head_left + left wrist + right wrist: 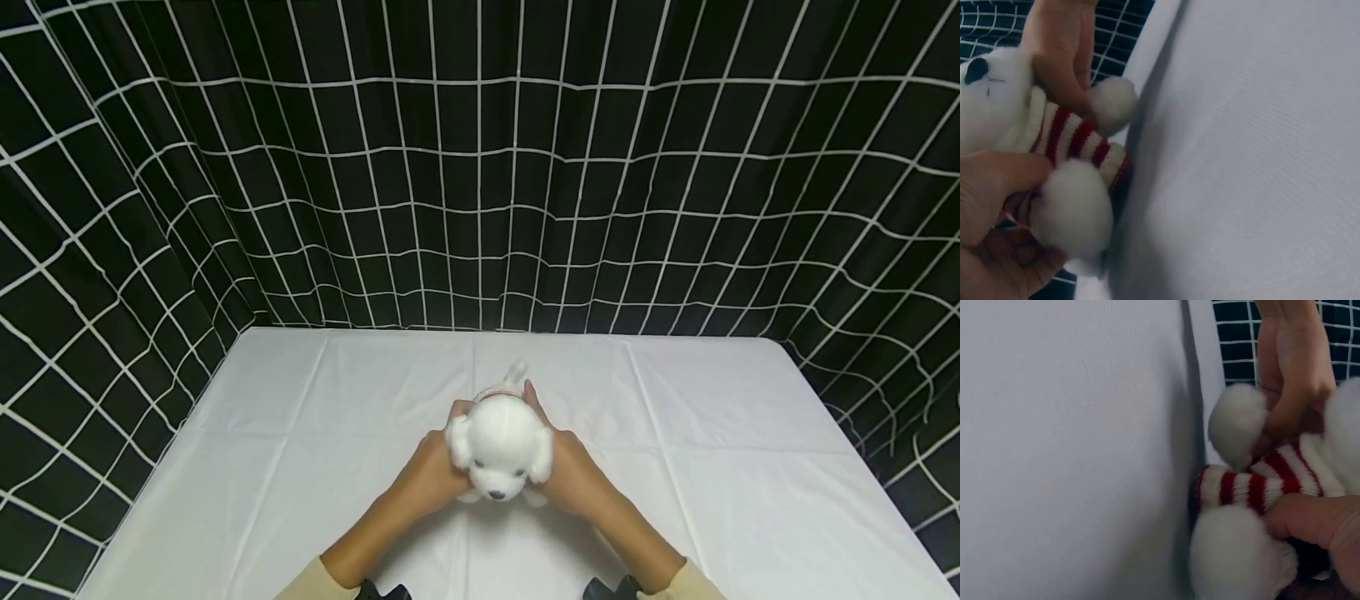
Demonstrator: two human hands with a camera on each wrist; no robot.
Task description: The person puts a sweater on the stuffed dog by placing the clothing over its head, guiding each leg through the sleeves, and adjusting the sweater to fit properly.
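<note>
The left hand (pixel 433 473) and right hand (pixel 572 468) are clamped on a white plush dog (pixel 501 446), one on each flank, fingers curled round its body just behind the floppy ears. The dog sits on the bench (pixel 300 433) at the near middle, nose toward the person, tail (pixel 516 372) pointing far. From the wrist views it wears a red-and-white striped knit sweater (pixel 1079 139), and its fluffy paws (pixel 1235 425) press down on the cloth.

It looks light and soft, so I would judge it squashes under a grip rather than slips; the pile gives fingers purchase, and nothing about it seems fragile. The sweatered trunk looks like the firmest place to hold, as the hands do now; ears, tail and paws would just bend.

Around it lies only the white tablecloth, creased in folds, with a black grid curtain (pixel 480 167) hanging behind and to both sides. Nothing stands in the way.
</note>
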